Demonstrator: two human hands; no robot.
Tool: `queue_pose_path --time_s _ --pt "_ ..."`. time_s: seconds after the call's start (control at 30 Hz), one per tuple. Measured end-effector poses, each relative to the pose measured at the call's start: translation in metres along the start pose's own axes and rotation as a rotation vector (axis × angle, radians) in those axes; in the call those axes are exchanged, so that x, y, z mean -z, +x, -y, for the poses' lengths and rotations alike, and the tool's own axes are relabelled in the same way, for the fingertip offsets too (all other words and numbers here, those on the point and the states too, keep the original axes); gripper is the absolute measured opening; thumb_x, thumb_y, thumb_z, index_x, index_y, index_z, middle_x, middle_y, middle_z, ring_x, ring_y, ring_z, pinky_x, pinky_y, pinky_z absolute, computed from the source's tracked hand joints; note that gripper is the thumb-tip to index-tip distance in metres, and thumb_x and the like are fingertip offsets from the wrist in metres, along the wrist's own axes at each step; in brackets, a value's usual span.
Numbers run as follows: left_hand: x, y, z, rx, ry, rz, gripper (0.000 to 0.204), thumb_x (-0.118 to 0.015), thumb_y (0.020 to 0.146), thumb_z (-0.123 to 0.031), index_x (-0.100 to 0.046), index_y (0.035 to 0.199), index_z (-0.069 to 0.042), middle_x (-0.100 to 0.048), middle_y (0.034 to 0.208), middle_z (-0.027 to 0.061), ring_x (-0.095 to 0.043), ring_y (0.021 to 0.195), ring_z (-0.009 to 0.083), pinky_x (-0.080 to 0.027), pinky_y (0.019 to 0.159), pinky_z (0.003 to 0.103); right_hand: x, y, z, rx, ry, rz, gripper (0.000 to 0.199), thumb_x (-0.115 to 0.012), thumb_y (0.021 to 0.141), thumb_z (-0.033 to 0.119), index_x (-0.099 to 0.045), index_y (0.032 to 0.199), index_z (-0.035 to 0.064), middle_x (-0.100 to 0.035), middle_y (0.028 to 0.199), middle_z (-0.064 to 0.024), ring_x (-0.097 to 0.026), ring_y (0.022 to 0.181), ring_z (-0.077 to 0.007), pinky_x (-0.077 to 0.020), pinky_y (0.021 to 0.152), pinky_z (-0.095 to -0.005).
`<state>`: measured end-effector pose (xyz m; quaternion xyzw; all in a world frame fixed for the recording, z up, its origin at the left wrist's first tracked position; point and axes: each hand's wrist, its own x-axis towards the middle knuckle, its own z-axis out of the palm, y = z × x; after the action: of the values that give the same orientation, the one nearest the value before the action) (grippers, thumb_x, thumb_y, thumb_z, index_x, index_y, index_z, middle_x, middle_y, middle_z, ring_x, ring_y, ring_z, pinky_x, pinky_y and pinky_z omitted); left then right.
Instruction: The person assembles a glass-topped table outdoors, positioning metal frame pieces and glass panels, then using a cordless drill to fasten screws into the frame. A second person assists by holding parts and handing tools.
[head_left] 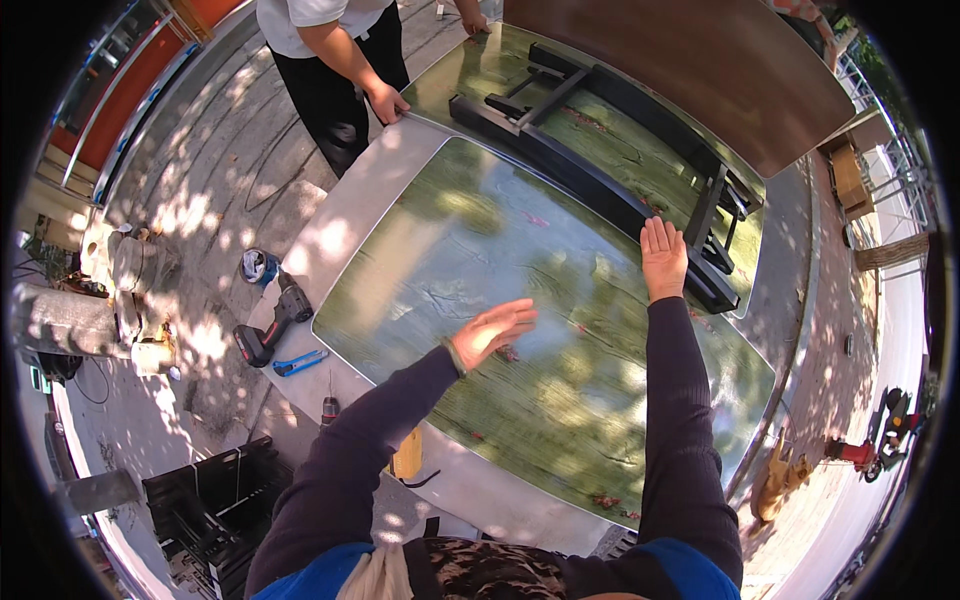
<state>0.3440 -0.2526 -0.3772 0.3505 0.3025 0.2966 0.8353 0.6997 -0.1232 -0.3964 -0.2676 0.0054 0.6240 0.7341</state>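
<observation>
Where the frame [585, 180] is lying: right hand [664, 262] is seemingly bracing it, fingers extended
Left hand [492, 332]: hovering, fingers released

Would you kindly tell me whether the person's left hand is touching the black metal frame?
Apart: the head view shows green panel surface between the left hand and the black metal frame.

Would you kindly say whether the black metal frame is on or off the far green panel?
On: the black metal frame has its beams lying across the far green panel.
</observation>
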Motion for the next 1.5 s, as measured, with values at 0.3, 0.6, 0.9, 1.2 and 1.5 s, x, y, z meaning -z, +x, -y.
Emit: queue_pose_path --time_s 0.3,0.6,0.9,1.2,1.5 --pt "-0.095 -0.292 0.211 0.659 -0.18 -0.519 0.038 -0.056 0.091 -0.034 -0.058 0.12 -0.01 -0.061 0.116 0.0068 -0.059 0.104 0.0172 -0.044 0.088 0.03 -0.029 -0.129 -0.064 -0.466 -0.86 0.208 0.065 -0.058 0.09 0.02 -0.023 0.144 0.0131 -0.06 0.11 -0.0183 -0.061 0.09 -0.0257 -0.0485 0.081 -0.0414" --pt "-0.196 -0.419 0.328 0.338 -0.098 -1.002 0.025 -0.061 0.086 -0.021 -0.062 0.105 -0.005 -0.065 0.084 0.0048 -0.062 0.074 0.0115 -0.05 0.061 0.026 -0.025 -0.341 -0.112 -0.828 -1.03 0.479 0.045 -0.055 0.093 0.028 -0.046 0.129 0.0034 -0.064 0.091 -0.0075 -0.06 0.079 -0.0179 -0.0502 0.075 -0.034" --pt "-0.301 -0.611 0.455 0.025 -0.102 -1.731 0.015 -0.057 0.083 -0.009 -0.065 0.096 -0.004 -0.063 0.072 0.0043 -0.058 0.062 0.0111 -0.049 0.057 0.029 0.15 -0.579 -0.119 -1.427 -1.195 0.085 0.025 -0.055 0.09 0.028 -0.06 0.107 0.0105 -0.063 0.102 -0.0055 -0.057 0.093 -0.0204 -0.0474 0.083 -0.0411" --pt "-0.368 -0.851 0.638 0.146 -0.708 -2.298 0.021 -0.06 0.084 -0.023 -0.067 0.084 -0.004 -0.066 0.077 0.0067 -0.061 0.069 0.0169 -0.047 0.065 0.035 0.027 -0.887 -0.38 -1.382 -1.298 1.003 0.044 -0.05 0.095 0.032 -0.045 0.131 0.0081 -0.063 0.093 -0.0067 -0.058 0.085 -0.0162 -0.0462 0.082 -0.0315" --pt "-0.464 -1.198 0.762 -0.349 -0.539 -3.152 0.029 -0.058 0.087 -0.015 -0.054 0.112 -0.001 -0.059 0.106 0.0077 -0.055 0.091 0.0141 -0.044 0.083 0.028 0.186 -1.463 -0.596 -2.017 -1.375 1.57 0.061 -0.061 0.087 0.03 -0.036 0.133 -0.0017 -0.051 0.122 -0.0189 -0.054 0.106 -0.0257 -0.046 0.088 -0.0358"
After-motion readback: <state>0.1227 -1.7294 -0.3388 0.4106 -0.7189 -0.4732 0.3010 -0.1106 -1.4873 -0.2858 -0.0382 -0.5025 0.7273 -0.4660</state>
